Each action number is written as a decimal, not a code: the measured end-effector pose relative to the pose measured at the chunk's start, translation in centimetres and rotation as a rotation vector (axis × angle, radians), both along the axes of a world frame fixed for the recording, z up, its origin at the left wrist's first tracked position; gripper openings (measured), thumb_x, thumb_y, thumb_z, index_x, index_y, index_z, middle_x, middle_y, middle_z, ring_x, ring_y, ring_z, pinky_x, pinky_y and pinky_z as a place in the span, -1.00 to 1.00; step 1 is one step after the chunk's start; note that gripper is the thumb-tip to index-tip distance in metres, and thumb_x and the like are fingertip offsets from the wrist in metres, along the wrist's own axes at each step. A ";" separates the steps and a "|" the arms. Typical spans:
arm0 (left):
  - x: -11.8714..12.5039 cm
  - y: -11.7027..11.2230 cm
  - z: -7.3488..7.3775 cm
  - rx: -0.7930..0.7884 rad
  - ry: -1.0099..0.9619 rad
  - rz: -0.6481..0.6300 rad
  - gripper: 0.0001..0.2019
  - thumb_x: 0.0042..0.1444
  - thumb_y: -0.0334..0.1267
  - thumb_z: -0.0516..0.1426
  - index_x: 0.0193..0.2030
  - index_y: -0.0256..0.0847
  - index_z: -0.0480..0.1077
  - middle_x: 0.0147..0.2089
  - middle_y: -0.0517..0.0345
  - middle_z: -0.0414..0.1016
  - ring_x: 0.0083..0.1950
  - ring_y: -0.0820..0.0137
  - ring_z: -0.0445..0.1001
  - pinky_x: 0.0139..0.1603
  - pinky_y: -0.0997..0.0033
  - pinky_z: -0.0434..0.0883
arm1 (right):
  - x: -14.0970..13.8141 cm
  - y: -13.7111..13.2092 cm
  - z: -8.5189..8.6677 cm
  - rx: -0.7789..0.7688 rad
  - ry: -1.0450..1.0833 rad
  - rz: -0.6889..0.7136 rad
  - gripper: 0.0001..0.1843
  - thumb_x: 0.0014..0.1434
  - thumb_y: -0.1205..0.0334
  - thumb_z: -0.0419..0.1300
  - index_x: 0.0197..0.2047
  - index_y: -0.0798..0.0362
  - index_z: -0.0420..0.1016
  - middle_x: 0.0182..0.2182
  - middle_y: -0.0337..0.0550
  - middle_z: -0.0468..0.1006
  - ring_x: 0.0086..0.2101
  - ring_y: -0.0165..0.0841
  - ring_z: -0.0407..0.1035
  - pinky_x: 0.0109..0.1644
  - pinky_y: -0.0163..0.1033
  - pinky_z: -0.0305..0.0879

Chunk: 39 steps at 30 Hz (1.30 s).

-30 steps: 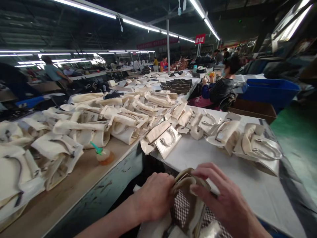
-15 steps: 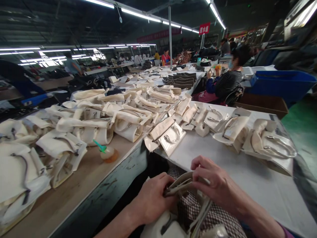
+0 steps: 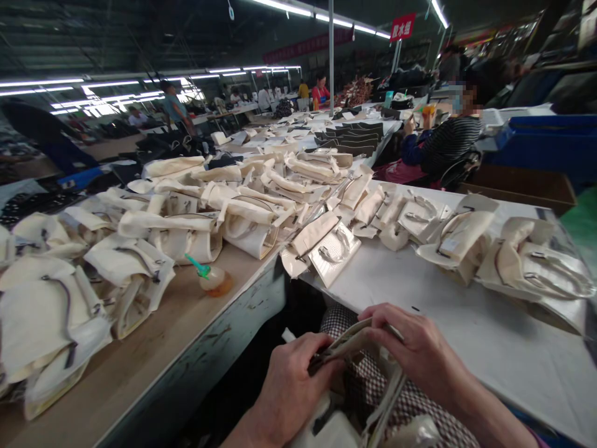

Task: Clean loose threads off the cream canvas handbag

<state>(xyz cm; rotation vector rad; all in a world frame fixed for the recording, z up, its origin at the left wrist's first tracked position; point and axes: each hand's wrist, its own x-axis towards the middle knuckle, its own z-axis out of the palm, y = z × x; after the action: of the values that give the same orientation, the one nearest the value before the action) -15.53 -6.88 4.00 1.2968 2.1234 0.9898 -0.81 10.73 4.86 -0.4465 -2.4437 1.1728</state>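
Note:
A cream bag (image 3: 326, 429) with straps lies on my lap, over a checked cloth (image 3: 401, 407). Its upper edge is a curved, layered band (image 3: 347, 339) stretched between my hands. At the left end of this band, my left hand (image 3: 298, 379) is closed, with the thumb and fingers pinching it. My right hand (image 3: 401, 339) grips the band's far right part, fingers bent over the top. Below the right hand hangs a narrow strap (image 3: 387, 404). The bag's lower part runs out of view.
Many cream bags (image 3: 186, 233) crowd the brown table (image 3: 153, 367) on the left. Several more, some with clear-wrapped handles (image 3: 336, 246), line the white table (image 3: 448, 323). A glue bottle with a green nozzle (image 3: 212, 279) stands near the left table's edge. A co-worker (image 3: 448, 143) sits beyond, right.
The view has turned slightly, so the tables and bags sit a little differently in the picture. My right hand's raised fingers have come down onto the band; my left hand keeps its grip.

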 end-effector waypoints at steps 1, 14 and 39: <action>0.0 -0.1 -0.2 0.024 0.041 -0.033 -0.80 0.20 -0.20 0.21 -0.05 -0.12 0.49 -0.15 0.13 0.61 -0.20 0.29 0.55 -0.15 0.42 0.43 | -0.1 0.0 -0.1 0.013 -0.001 -0.015 -0.81 0.30 0.27 0.09 -0.39 0.00 0.30 -0.25 -0.25 0.56 -0.37 -0.41 0.43 -0.27 -0.32 0.29; 1.0 0.3 -1.5 -0.015 0.797 -0.252 -0.71 0.29 -0.50 -0.04 0.06 -0.42 0.40 -0.31 -0.06 0.59 -0.39 0.22 0.57 -0.48 0.29 0.43 | -1.0 -0.4 -0.9 0.018 -0.048 -0.108 -0.85 0.28 0.27 0.07 -0.35 -0.01 0.37 -0.36 -0.27 0.51 -0.42 -0.39 0.38 -0.29 -0.29 0.24; 0.9 -1.3 0.3 -0.008 -0.038 0.204 -0.97 0.15 -0.32 0.20 -0.28 -0.18 0.48 -0.32 0.22 0.51 -0.33 0.40 0.44 -0.29 0.46 0.34 | -1.4 -0.4 -1.4 0.022 -0.144 -0.200 -0.84 0.20 0.14 0.09 -0.40 -0.03 0.33 -0.35 -0.31 0.55 -0.39 -0.33 0.41 -0.28 -0.21 0.21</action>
<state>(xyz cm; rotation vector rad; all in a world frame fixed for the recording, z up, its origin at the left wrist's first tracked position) -14.63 -8.13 4.28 1.0647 2.2618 1.0775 -2.25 10.31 3.46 -0.7733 -2.4603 1.0615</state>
